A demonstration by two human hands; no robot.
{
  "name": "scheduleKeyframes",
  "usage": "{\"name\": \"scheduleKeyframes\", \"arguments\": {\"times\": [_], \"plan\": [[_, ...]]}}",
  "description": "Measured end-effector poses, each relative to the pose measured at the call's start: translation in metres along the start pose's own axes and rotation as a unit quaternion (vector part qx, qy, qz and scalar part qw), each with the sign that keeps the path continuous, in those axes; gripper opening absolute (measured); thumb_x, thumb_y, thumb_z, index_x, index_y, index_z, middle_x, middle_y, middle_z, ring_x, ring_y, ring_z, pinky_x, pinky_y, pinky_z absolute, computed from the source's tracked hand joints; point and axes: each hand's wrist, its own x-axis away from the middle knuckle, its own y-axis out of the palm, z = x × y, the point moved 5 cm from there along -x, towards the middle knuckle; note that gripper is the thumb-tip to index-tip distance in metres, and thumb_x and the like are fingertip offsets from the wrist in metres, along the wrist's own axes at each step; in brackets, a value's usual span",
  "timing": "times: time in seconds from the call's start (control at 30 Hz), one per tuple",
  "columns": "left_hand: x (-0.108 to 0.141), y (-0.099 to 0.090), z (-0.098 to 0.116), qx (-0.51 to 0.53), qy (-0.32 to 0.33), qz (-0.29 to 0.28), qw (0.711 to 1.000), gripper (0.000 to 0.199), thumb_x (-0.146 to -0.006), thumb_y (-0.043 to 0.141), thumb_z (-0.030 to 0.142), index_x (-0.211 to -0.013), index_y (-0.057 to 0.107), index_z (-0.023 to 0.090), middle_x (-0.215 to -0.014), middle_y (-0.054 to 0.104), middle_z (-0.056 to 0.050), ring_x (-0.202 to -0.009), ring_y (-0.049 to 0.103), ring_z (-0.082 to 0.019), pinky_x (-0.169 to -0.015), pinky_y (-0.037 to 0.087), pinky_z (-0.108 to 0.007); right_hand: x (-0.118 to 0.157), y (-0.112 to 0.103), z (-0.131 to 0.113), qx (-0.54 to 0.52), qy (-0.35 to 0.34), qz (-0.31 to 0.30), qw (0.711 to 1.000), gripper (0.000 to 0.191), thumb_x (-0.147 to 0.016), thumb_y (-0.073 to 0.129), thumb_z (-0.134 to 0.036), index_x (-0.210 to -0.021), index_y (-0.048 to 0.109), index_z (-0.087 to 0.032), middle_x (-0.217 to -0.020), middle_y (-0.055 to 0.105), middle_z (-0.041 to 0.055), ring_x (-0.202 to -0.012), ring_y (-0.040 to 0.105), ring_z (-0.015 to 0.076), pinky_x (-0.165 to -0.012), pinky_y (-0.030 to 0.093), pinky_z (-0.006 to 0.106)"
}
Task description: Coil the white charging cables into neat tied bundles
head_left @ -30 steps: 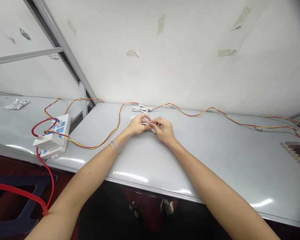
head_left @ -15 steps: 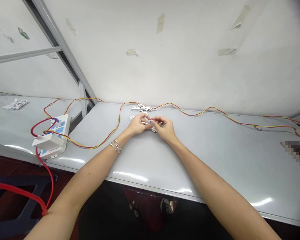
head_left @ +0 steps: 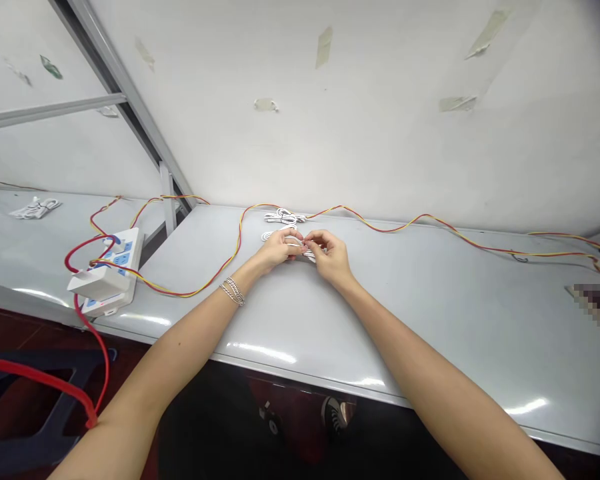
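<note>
My left hand [head_left: 277, 252] is closed around a coiled white cable [head_left: 309, 255], holding it just above the grey tabletop [head_left: 290, 307]. Against it, my right hand [head_left: 333, 259] pinches at the middle of the coil, with the thumb and fingertips of both hands meeting there. Whatever the right fingertips grip is too small to make out. Part of the coil is hidden by the fingers. Right behind my hands lies another bundled white cable [head_left: 285, 217] with a dark tie around it.
Along the wall runs a twisted red and yellow wire [head_left: 380, 230]. A white power strip [head_left: 125, 283] with plugs and a red cord [head_left: 97, 340] sits at the left. Beyond it lies another white cable bundle [head_left: 36, 209]. A blurred-out object [head_left: 597, 307] rests at far right.
The fingertips have drawn closer together over the coil. A dark tie that showed between them is now hidden. The view has shifted slightly.
</note>
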Motion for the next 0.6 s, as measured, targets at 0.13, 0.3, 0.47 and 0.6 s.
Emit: {"name": "scheduleKeyframes", "arguments": {"times": [0.13, 0.3, 0.47, 0.6], "plan": [[-0.001, 0.002, -0.002, -0.015, 0.018, -0.016, 1.0, 0.034, -0.064, 0.08, 0.028, -0.088, 0.058, 0.018, -0.069, 0.061, 0.002, -0.054, 0.051, -0.008, -0.053, 0.034, -0.023, -0.002, 0.001, 0.009, -0.066, 0.052, -0.005, 0.996, 0.016, -0.076, 0.066, -0.034, -0.082, 0.064, -0.019, -0.082, 0.07, 0.0044, -0.077, 0.065, 0.0186, -0.077, 0.05, 0.034], [-0.004, 0.0, -0.006, -0.054, 0.065, 0.013, 0.996, 0.032, -0.067, 0.078, 0.023, -0.089, 0.055, 0.018, -0.076, 0.064, 0.0, -0.071, 0.062, -0.013, -0.065, 0.046, -0.025, -0.002, -0.004, 0.013, -0.05, 0.078, 0.016, 0.996, 0.026, -0.074, 0.069, -0.041, -0.086, 0.065, -0.018, -0.087, 0.07, 0.0069, -0.079, 0.064, 0.0191, -0.074, 0.05, 0.033], [-0.002, 0.002, -0.001, -0.117, 0.095, 0.044, 0.988, 0.032, -0.07, 0.077, 0.023, -0.09, 0.052, 0.017, -0.075, 0.063, 0.0, -0.075, 0.065, -0.015, -0.07, 0.049, -0.027, 0.001, -0.007, 0.006, 0.048, 0.065, 0.03, 0.996, 0.031, -0.078, 0.066, -0.048, -0.079, 0.066, -0.017, -0.08, 0.07, 0.0061, -0.072, 0.062, 0.0181, -0.07, 0.048, 0.031], [0.001, 0.004, 0.005, -0.154, 0.114, 0.063, 0.98, 0.029, -0.075, 0.073, 0.027, -0.092, 0.051, 0.018, -0.079, 0.066, -0.002, -0.079, 0.066, -0.017, -0.073, 0.05, -0.029, 0.002, -0.005, 0.003, 0.102, 0.058, 0.016, 0.993, 0.027, -0.079, 0.065, -0.045, -0.075, 0.067, -0.018, -0.081, 0.072, 0.0057, -0.075, 0.063, 0.0192, -0.075, 0.048, 0.034]]}}
